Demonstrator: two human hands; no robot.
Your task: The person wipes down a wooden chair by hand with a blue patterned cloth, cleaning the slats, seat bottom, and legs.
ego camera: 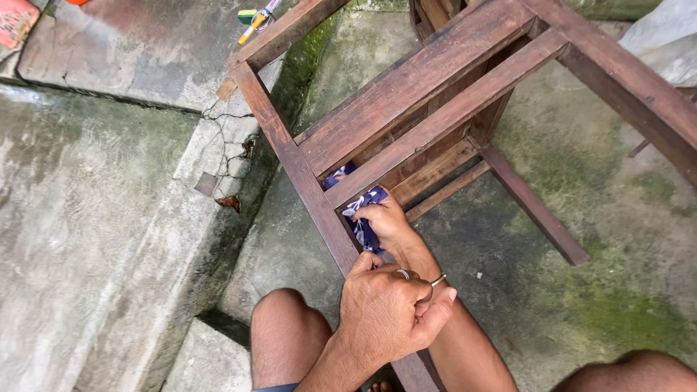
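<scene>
Partly hidden blue cloth (361, 218) bunched in right hand (385, 221) under wooden frame (406, 109), left hand (388, 312) clenched on frame rail.

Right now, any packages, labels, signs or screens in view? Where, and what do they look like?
Flat printed package or card: top left corner on the concrete, cut off by the frame edge, reddish-orange with pale markings.
Small yellow-and-green block: top centre on the concrete, beside a yellow pen-like stick; too small to tell if packaging.
No signs or screens.

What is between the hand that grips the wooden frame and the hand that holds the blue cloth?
In the head view, only the right wrist: the left hand on the wooden frame lies against it, just behind the right hand holding the blue cloth.
</scene>
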